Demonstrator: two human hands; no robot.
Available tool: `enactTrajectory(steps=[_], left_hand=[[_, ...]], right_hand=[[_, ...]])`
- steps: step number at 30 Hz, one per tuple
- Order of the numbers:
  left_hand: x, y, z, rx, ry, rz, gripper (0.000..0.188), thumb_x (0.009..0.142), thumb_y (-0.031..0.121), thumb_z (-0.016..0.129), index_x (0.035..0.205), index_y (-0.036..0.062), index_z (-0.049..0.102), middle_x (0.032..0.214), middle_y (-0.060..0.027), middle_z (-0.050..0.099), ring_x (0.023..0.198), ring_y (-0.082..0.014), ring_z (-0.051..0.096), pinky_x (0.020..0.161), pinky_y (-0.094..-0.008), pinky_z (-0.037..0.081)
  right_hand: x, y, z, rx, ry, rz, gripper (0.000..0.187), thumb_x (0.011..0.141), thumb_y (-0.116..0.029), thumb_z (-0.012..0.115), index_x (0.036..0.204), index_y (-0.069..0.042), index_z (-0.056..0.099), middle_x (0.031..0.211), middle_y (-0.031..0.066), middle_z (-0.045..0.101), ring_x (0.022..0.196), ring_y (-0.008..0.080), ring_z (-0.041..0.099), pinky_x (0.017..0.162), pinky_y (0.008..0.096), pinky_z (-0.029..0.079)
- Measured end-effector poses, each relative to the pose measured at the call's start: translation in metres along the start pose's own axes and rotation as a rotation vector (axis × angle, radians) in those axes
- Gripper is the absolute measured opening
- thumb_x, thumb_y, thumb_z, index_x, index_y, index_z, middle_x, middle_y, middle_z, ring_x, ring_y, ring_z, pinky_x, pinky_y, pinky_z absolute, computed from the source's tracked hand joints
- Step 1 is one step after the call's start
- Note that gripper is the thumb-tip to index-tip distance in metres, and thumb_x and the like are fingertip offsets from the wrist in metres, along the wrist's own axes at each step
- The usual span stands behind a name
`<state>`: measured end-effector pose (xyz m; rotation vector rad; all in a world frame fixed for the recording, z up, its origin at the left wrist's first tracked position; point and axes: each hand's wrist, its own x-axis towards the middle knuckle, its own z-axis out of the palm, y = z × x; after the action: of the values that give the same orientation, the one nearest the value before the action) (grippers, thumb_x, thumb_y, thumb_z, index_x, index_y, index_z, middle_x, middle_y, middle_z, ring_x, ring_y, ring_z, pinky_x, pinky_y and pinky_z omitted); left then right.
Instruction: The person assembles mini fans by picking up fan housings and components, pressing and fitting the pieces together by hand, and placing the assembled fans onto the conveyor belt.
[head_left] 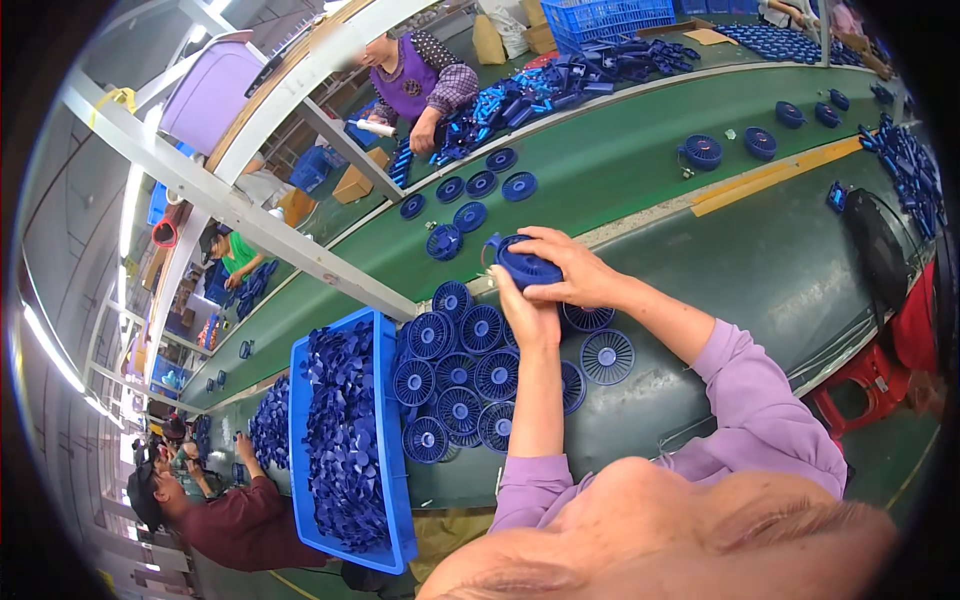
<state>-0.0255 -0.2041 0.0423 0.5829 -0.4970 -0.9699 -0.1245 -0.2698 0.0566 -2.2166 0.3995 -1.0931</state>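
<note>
A round dark-blue fan head is held up between my two hands, over the near edge of the conveyor. My left hand is closed on its lower left side, with the fingers partly hidden. My right hand wraps round its right side, the fingers curving over the top and the thumb below. A thin wire seems to loop out at its left. Just below my hands, a pile of round blue slotted grilles rests on the dark green worktop, with a single grille beside my left forearm.
A blue tray full of small blue fan blades stands left of the grilles. Fan heads lie scattered along the green conveyor. A white metal frame post slants across at left. Across the belt, a co-worker handles blue parts.
</note>
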Motion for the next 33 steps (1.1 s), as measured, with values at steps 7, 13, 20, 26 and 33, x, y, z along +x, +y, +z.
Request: enactTrajectory(steps=[7, 13, 20, 26, 33], left_hand=[[0.004, 0.019, -0.008, -0.068, -0.050, -0.108, 0.041, 0.098, 0.045, 0.045, 0.121, 0.0128, 0.056, 0.119, -0.0072, 0.062, 0.109, -0.0222, 0.060, 0.091, -0.0412, 0.052], [0.001, 0.023, -0.001, -0.044, -0.122, -0.207, 0.044, 0.098, 0.045, 0.044, 0.122, 0.0108, 0.057, 0.121, -0.0082, 0.062, 0.109, -0.0242, 0.061, 0.091, -0.0433, 0.051], [0.008, 0.010, -0.012, -0.148, -0.091, -0.360, 0.052, 0.099, 0.050, 0.039, 0.128, 0.0095, 0.054, 0.125, -0.0127, 0.059, 0.114, -0.0273, 0.058, 0.095, -0.0472, 0.050], [0.004, 0.013, -0.011, -0.193, -0.017, -0.313, 0.054, 0.099, 0.054, 0.039, 0.128, 0.0106, 0.053, 0.126, -0.0095, 0.058, 0.114, -0.0249, 0.057, 0.097, -0.0428, 0.048], [-0.020, 0.013, 0.017, 0.050, 0.093, 0.002, 0.048, 0.104, 0.041, 0.035, 0.134, 0.0043, 0.045, 0.125, -0.0077, 0.055, 0.113, -0.0203, 0.055, 0.096, -0.0349, 0.046]], right_hand=[[0.003, -0.011, -0.022, 0.042, 0.103, -0.108, 0.034, 0.077, -0.007, 0.073, 0.110, -0.006, 0.068, 0.120, 0.0126, 0.059, 0.112, 0.0283, 0.056, 0.097, 0.0380, 0.044], [0.004, -0.019, -0.037, 0.342, 0.182, 0.161, 0.030, 0.080, -0.011, 0.073, 0.107, -0.001, 0.066, 0.095, 0.0058, 0.065, 0.089, 0.0130, 0.061, 0.082, 0.0289, 0.049], [0.005, -0.022, -0.028, 0.071, 0.124, 0.112, 0.058, 0.075, -0.012, 0.075, 0.130, -0.009, 0.054, 0.108, 0.0090, 0.061, 0.093, 0.0180, 0.061, 0.083, 0.0315, 0.050], [-0.002, -0.008, -0.008, -0.129, 0.009, -0.172, 0.069, 0.076, -0.027, 0.073, 0.137, -0.010, 0.047, 0.139, 0.0179, 0.044, 0.127, 0.0386, 0.042, 0.106, 0.0461, 0.036], [-0.009, -0.006, 0.008, 0.016, -0.007, -0.194, 0.085, 0.086, -0.063, 0.053, 0.146, -0.006, 0.032, 0.146, 0.0229, 0.033, 0.136, 0.0397, 0.033, 0.112, 0.0471, 0.026]])
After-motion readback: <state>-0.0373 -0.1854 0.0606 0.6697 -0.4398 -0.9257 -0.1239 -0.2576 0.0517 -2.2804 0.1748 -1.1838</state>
